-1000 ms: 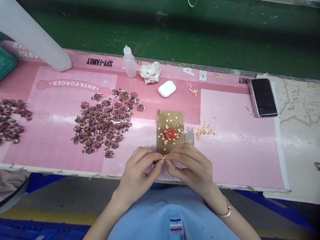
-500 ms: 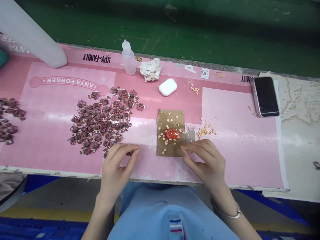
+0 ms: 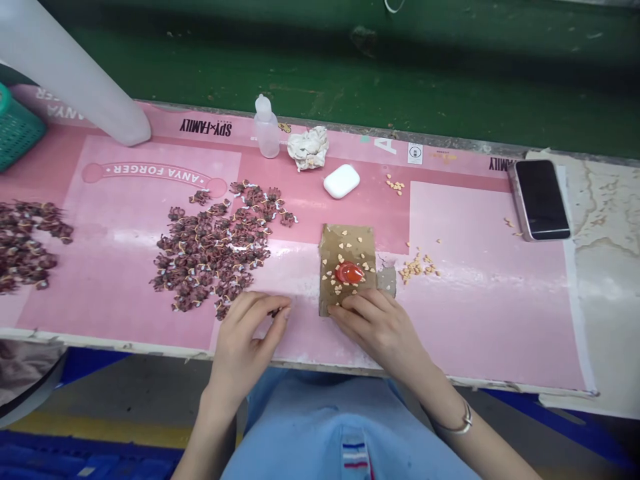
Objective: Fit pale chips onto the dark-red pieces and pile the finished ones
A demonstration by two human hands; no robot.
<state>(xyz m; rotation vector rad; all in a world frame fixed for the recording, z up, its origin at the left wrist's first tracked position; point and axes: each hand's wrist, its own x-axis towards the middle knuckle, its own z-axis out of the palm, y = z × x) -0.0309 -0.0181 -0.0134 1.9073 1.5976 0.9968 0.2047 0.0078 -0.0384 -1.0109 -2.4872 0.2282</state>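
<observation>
My left hand [image 3: 260,333] is closed in a pinch on a small dark brown piece [image 3: 275,312], mostly hidden by the fingers. It resembles the pieces in the pile of small brown figures [image 3: 205,253] just beyond. My right hand [image 3: 375,327] reaches over the near edge of a brown cardboard piece [image 3: 327,267]. Its thumb and finger come together at a small tan piece [image 3: 330,308] by the near left corner. More tan heart-like bits lie scattered on the cardboard around a glossy red drop-shaped blob [image 3: 350,272].
Loose tan bits [image 3: 419,267] lie right of the cardboard. Beyond are a white rounded case [image 3: 342,181], crumpled paper [image 3: 308,148] and a squeeze bottle [image 3: 267,130]. A phone [image 3: 543,200] lies at right. Another brown pile [image 3: 30,247] and a green basket [image 3: 20,130] are at left.
My right hand has moved left across the cardboard's near edge to its near left corner. My left hand stays pinched on its brown piece. The whole view has shifted slightly.
</observation>
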